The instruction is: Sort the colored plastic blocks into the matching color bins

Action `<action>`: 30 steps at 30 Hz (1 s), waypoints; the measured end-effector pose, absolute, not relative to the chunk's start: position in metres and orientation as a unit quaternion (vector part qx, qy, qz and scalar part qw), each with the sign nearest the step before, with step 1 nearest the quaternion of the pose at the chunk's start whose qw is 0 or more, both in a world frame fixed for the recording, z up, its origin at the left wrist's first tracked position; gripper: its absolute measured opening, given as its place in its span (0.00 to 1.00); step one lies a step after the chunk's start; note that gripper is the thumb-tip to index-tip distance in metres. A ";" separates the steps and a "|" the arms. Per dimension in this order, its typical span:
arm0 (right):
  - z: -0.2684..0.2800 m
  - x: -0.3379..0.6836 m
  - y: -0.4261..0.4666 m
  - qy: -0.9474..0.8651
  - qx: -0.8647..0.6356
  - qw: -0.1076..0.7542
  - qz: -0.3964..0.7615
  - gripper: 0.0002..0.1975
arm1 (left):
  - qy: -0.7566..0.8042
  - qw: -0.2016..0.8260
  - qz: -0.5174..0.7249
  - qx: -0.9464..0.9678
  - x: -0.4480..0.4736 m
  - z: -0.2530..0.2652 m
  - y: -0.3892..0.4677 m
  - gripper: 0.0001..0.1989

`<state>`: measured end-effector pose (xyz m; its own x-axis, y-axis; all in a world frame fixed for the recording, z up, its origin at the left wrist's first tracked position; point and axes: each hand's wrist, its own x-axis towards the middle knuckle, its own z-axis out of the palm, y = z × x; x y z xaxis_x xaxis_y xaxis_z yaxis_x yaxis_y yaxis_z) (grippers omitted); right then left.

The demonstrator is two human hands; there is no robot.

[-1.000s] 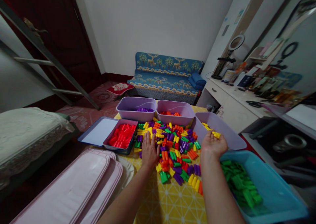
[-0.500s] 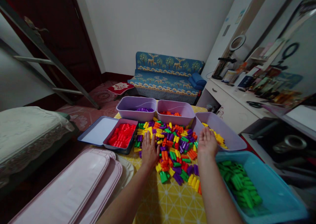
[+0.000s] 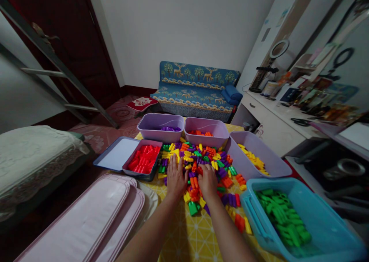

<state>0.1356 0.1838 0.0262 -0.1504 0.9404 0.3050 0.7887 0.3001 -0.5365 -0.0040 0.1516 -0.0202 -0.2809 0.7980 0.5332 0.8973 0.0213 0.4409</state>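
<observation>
Head view: sorting maybe half done; mixed peg pile (image 3: 201,166) remains, bins part-filled. Left hand (image 3: 175,177) flat, fingers spread; right hand (image 3: 208,181) open on pegs.

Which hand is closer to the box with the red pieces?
Left. The left hand lies flat on the mixed pile just right of the red box; the right hand rests farther right, beyond the left hand.

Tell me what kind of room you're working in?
Probably a bedroom at home: a bed at left, a patterned sofa by the far wall, and a cluttered dresser with a ring light at right.
</observation>
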 end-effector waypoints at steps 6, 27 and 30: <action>0.023 0.144 0.190 -0.678 -0.590 0.382 0.216 0.07 | -0.712 0.059 -0.355 -0.603 -0.004 -0.014 0.149 0.28; 0.107 0.122 0.276 -0.317 -0.369 0.560 0.671 0.25 | -0.711 0.045 -0.356 -0.605 -0.004 -0.013 0.149 0.29; 0.098 0.126 0.274 -0.340 -0.388 0.552 0.655 0.24 | -0.711 0.045 -0.355 -0.605 -0.004 -0.012 0.149 0.29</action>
<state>0.1259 0.2741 0.0978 -0.0907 0.9870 -0.1329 -0.4590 -0.1599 -0.8739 -0.0042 0.1486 -0.0123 -0.2635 0.8288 0.4937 0.8930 0.0160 0.4497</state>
